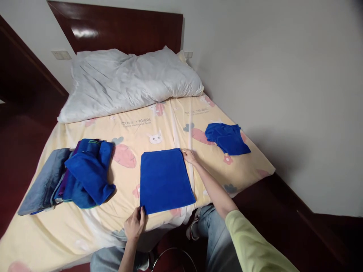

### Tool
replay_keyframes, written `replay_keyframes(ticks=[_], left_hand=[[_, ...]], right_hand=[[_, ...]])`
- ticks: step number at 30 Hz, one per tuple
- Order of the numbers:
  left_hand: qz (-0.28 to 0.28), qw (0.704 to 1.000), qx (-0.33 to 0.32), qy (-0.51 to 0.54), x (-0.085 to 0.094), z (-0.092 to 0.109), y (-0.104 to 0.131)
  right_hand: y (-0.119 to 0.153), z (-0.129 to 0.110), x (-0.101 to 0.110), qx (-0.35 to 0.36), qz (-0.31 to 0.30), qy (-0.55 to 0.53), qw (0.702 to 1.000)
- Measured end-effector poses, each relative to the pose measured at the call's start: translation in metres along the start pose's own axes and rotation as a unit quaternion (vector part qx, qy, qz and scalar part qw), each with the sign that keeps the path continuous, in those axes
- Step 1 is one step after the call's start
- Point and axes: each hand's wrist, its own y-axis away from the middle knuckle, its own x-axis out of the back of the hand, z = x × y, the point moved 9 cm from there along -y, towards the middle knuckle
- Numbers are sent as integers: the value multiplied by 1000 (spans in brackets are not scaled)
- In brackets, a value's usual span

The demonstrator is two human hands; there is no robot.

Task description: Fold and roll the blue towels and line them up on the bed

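A blue cloth point(166, 180) lies flat in a near-square on the bed, close to its front edge. My left hand point(134, 223) pinches the cloth's near left corner between thumb and fingers. At the far right corner, my right hand point(188, 156) has its fingers closed on the cloth's edge. A crumpled blue cloth point(228, 139) rests farther right, touched by neither hand. To the left is a pile of blue cloths point(90, 173), loosely heaped, beside a folded grey-blue cloth point(47, 181).
The bed point(133, 132) has a yellow sheet with rabbit and carrot prints. A white quilt point(127, 77) lies bunched against the dark wooden headboard point(127, 28). A wall stands at the right. Below the front edge are my legs and a thin curved rim point(173, 248).
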Motion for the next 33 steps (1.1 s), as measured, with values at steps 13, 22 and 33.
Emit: replay_keyframes(ticks=[13,22,33], left_hand=[[-128,972,44,190,-1,35,-180],[-51,961,27,271,-32,62,-274],[39,976,33,214,-39,65,-280]], right_hand=[[23,-13,-17,135,90,-98,982],[18,-10,-15,153,112,-134,973],[5,27,-26,34,115,-155,981]])
